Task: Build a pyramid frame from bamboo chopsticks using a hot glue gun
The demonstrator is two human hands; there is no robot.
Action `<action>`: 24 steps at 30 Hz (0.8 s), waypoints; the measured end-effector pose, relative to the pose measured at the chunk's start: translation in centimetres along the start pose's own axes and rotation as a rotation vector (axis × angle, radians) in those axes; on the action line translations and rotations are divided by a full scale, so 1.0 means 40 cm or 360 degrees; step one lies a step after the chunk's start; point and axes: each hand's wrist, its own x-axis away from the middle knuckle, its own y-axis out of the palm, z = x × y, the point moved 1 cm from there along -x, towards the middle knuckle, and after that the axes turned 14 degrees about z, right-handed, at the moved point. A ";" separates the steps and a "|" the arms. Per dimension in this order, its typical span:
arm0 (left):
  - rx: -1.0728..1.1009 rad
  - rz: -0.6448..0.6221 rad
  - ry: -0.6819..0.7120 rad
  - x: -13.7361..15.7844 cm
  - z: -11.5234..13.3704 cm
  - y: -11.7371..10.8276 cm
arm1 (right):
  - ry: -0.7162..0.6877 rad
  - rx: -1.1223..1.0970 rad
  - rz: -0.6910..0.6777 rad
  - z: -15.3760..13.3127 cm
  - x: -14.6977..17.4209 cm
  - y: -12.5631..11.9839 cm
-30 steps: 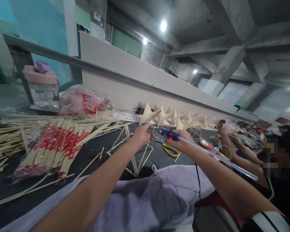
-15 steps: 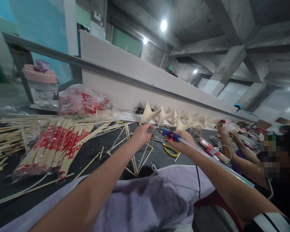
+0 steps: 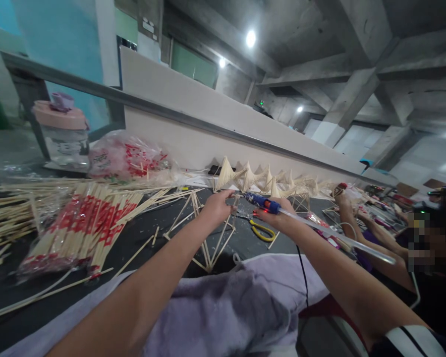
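At the far left of the dark surface (image 3: 137,228) lie loose wooden sticks (image 3: 7,218), with a clear bottle (image 3: 65,141) with a pink lid behind them. Next come packets of sticks (image 3: 78,223) in clear wrap with red print, lying aslant, and behind these a crumpled plastic bag (image 3: 128,153) with red showing through.

Near the middle, the person's left hand (image 3: 217,206) pinches the top of a stick frame (image 3: 208,266), which stands on the surface just in front of the body, its thin struts meeting low down in a point. A lilac cloth (image 3: 223,307) covers the lap below. Further back, a row of pointed stick models (image 3: 252,178) runs along the white partition (image 3: 193,134).

A blue glue gun (image 3: 262,202) points leftward at the frame's top; whether its tip touches cannot be told. Yellow-handled pliers (image 3: 262,230) lie just below it. The right hand (image 3: 278,215) is wrapped around the gun, and a long clear rod (image 3: 338,238) sticks out behind. At the far right, a co-worker's hand (image 3: 342,198) is raised over the surface.
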 end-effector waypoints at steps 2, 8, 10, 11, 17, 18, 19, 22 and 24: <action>0.0002 -0.0005 0.0001 0.001 0.003 -0.002 | -0.0079 0.0142 0.0009 0.010 0.003 0.009; 0.0010 -0.0021 -0.0012 0.001 0.010 -0.009 | -0.0130 0.0488 -0.0294 0.056 0.019 0.085; 0.0025 -0.0028 -0.0026 0.001 0.006 -0.008 | -0.0134 0.0433 -0.0345 0.075 0.023 0.125; 0.0035 -0.0028 -0.0029 0.001 0.003 -0.007 | -0.0141 0.0390 -0.0364 0.084 0.025 0.146; 0.0103 -0.0017 -0.0040 -0.003 -0.012 -0.001 | -0.0116 0.0159 -0.0553 0.127 0.030 0.225; 0.0095 -0.0029 -0.0046 -0.004 -0.012 -0.002 | -0.0118 0.0106 -0.0561 0.131 0.027 0.227; 0.0082 -0.0042 -0.0049 -0.005 -0.012 -0.002 | -0.0117 0.0050 -0.0551 0.134 0.021 0.225; 0.0032 -0.0080 -0.0045 -0.008 -0.008 -0.005 | -0.0091 -0.0097 -0.0437 0.125 -0.009 0.213; 0.0013 -0.0092 -0.0040 -0.009 -0.006 -0.006 | -0.0041 -0.0316 -0.0306 0.101 -0.033 0.210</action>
